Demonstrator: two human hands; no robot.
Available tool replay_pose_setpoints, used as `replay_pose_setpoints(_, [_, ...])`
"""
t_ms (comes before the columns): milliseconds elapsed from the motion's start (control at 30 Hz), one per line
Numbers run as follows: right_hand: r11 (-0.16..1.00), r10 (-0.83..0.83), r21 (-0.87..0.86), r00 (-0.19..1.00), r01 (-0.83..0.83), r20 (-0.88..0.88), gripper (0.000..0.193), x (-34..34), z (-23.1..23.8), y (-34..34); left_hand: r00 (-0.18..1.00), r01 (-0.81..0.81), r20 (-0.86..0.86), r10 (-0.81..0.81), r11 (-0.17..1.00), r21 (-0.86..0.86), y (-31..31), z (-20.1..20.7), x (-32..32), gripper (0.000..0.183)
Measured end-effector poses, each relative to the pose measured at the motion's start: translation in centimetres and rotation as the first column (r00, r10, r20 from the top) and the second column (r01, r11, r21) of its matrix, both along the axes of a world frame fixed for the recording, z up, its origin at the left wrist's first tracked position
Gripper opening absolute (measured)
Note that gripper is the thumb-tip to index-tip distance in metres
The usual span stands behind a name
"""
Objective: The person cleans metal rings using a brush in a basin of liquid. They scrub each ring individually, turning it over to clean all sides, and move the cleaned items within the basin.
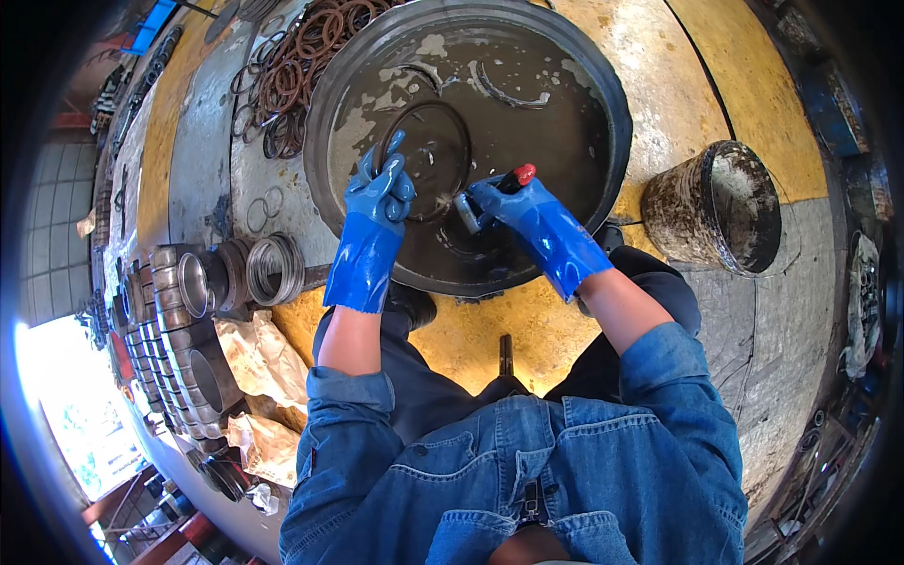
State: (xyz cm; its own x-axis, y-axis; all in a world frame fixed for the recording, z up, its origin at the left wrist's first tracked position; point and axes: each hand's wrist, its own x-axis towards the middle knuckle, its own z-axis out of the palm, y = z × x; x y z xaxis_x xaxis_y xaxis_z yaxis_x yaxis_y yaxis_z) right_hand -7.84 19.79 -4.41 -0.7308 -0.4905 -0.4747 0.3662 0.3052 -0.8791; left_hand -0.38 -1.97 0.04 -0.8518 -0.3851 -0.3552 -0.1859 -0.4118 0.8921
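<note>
My left hand (379, 200), in a wet blue rubber glove, is closed on a thin dark ring (467, 151) at its left side. The ring is tilted over a wide round basin (617, 118) of murky grey-brown liquid. Closed around a brush (516, 179) with a black, red-tipped handle, my right hand (527, 212) wears a matching glove. The brush head points left, close to the ring's lower right edge; whether they touch I cannot tell. Farther back in the basin, a curved ring part (508, 98) shows at the liquid's surface.
Rusty rings (315, 47) lie heaped left of the basin. A grimy bucket (676, 207) stands to its right. Metal rings (275, 270) and stacked cylindrical parts (179, 330) line the left side, beside crumpled brown paper (264, 353). My legs straddle the basin's near side.
</note>
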Motion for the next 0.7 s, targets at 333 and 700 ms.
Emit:
replay_pose_setpoints(333, [0.887, 0.019, -0.459, 0.990, 0.048, 0.140, 0.031, 0.9, 0.4, -0.3, 0.997, -0.071, -0.041, 0.072, 0.997, 0.022, 0.1, -2.0, -0.5, 0.039])
replay_pose_setpoints(700, [0.912, 0.288, 0.409, 0.668, 0.027, -0.687, 0.030, -2.1, -0.6, 0.5, 0.996, 0.086, 0.026, -0.089, 0.991, 0.107, 0.0, -0.1, -0.2, 0.037])
